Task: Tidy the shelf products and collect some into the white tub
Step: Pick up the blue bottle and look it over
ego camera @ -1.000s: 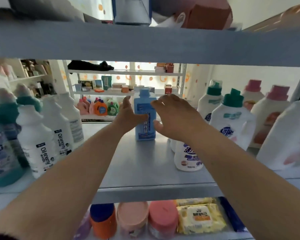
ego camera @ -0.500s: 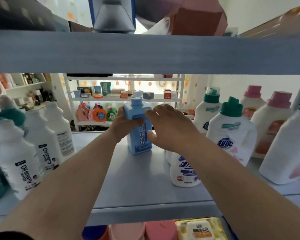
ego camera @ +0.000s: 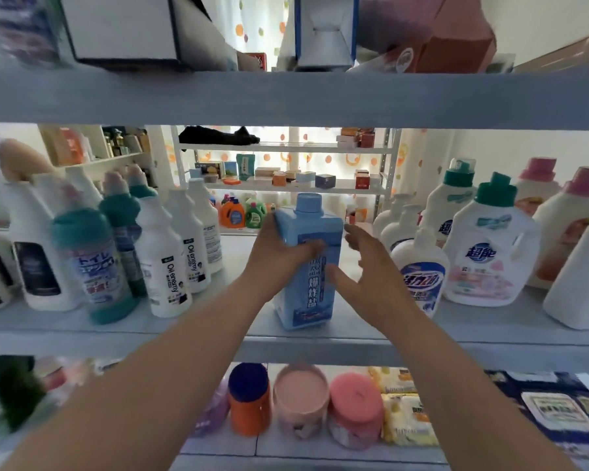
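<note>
A light blue square bottle (ego camera: 309, 266) with a blue cap stands near the front edge of the grey middle shelf (ego camera: 218, 329). My left hand (ego camera: 279, 256) grips it from the left, thumb across its front label. My right hand (ego camera: 371, 270) hovers just right of the bottle with fingers spread, and I cannot tell whether it touches it. No white tub is in view.
White "Oil energy" bottles (ego camera: 165, 263) and teal-capped bottles (ego camera: 89, 263) crowd the left of the shelf. A pump bottle (ego camera: 420, 270) and white detergent jugs (ego camera: 487, 246) stand on the right. Round tubs (ego camera: 301, 399) and wipe packs (ego camera: 407, 419) fill the shelf below. Boxes (ego camera: 126, 27) sit above.
The blue bottle has come forward from the back of the shelf to its front edge in my left hand. My right hand has let go and opened beside it.
</note>
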Motion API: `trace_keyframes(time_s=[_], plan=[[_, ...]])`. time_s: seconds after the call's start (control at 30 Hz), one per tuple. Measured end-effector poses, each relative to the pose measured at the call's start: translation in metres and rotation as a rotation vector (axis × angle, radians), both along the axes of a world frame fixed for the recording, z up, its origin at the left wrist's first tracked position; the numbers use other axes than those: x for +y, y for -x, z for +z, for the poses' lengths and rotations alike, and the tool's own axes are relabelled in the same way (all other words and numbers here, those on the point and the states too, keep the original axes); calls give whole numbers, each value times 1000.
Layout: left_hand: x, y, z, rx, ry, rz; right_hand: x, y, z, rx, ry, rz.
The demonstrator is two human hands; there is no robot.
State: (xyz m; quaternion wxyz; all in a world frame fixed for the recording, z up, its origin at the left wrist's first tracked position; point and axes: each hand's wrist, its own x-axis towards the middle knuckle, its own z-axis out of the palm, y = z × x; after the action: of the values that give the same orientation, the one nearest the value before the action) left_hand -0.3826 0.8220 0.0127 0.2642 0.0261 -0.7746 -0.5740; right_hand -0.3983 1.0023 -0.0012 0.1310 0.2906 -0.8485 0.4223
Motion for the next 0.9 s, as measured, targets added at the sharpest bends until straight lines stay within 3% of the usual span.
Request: trace_keyframes(time_s=[0.27,0.4,0.5,0.63,0.8,0.9], plan=[[25,-104,8,-9,-355,-232,-5,-66,-43,-562,480,404],[36,-150,-10,-25,-241,-297,5,-111,-60,-677,727,444],[40,-182,-55,-165,-210,-336,12,-138,-70,-678,811,405],[56,-220,-109,-271,-324,-287,17,-163,-79,-660,791,304],[72,-242,-130,-135,-466,-107,20,-180,-96,-665,671,251],[76,-249,-139,-125,-736,-122,23,-179,-101,-748,653,241]])
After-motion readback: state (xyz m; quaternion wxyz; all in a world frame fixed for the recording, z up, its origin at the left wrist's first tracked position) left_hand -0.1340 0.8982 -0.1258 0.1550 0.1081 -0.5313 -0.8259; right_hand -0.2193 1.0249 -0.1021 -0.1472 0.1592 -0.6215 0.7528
